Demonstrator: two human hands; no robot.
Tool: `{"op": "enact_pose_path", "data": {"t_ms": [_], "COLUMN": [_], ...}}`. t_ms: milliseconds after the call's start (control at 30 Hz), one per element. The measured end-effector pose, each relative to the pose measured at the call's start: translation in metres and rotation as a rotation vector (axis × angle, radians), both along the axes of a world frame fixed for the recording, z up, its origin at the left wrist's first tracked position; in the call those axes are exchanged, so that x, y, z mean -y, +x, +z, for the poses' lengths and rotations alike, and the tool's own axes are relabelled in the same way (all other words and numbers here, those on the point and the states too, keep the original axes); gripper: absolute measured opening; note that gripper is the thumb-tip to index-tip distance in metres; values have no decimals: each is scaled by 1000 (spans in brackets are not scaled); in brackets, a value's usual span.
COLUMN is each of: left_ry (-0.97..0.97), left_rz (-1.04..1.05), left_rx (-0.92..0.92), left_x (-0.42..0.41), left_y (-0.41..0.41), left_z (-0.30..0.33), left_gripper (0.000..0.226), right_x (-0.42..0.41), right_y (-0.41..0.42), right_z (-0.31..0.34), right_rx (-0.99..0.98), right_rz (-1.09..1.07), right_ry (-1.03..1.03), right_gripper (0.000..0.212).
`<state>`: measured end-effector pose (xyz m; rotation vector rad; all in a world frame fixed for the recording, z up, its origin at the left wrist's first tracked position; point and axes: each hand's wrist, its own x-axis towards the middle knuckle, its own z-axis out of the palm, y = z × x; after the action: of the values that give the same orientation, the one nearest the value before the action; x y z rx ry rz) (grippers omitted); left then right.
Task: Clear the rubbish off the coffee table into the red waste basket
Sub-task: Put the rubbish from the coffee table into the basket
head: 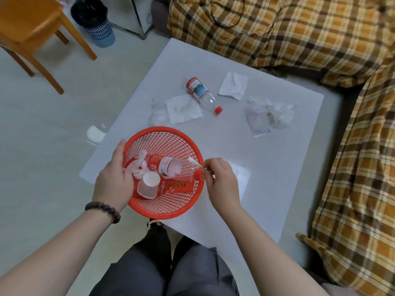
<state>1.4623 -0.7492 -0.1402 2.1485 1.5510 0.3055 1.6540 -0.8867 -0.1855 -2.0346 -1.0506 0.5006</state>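
Head view. Red mesh waste basket (164, 146) sits at the near-left corner of the white coffee table (267, 167), partly overhanging the near edge. Left hand (114, 178) grips the basket's left rim, thumb outside, fingers curled over and into the basket; a dark bead bracelet (102, 209) is on that wrist. Right hand (222, 180) is at the basket's right rim, fingertips pinched on a small white stick-like item (194, 162), possibly a cotton swab, whose free end points over the basket's interior.

Inside the basket: a plastic bottle with red label (164, 166) lying on its side, a white paper cup (149, 184) tipped over, a red printed packet (178, 186), crumpled white tissue (137, 165).

On the table, far of the basket: a second plastic bottle (202, 92) on its side, red cap toward the near side; a flat white napkin (183, 108) just left of it; a clear crumpled wrapper (157, 113) touching the napkin's left edge; a creased napkin (233, 85) to the bottle's right; a clear plastic bag (268, 115) farther right. Another flat white sheet (242, 175) lies partly under the right hand.

Off the table: plaid-covered sofa (299, 33) far and right, wooden stool (32, 24) far left, a lined floor bin (94, 22) beside it.
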Motion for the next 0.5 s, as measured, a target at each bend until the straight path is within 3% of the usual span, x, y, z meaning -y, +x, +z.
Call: {"op": "enact_pose_path", "data": {"t_ms": [267,400,500], "left_ry": [61,49,43], "left_rz": [117,191,265], "left_rx": [155,200,182], "left_x": [7,4,-6], "left_y": [-8,-26,-52], "left_z": [30,43,45], "left_gripper": [55,54,58], "right_x": [-64,-77,-82], "right_y": [-54,-71,-82], "right_z": [50,58,64], "right_rx": [247,283,375], "right_rz": [350,369,240], "right_ry": [36,21,62], "right_gripper": [4,19,39]}}
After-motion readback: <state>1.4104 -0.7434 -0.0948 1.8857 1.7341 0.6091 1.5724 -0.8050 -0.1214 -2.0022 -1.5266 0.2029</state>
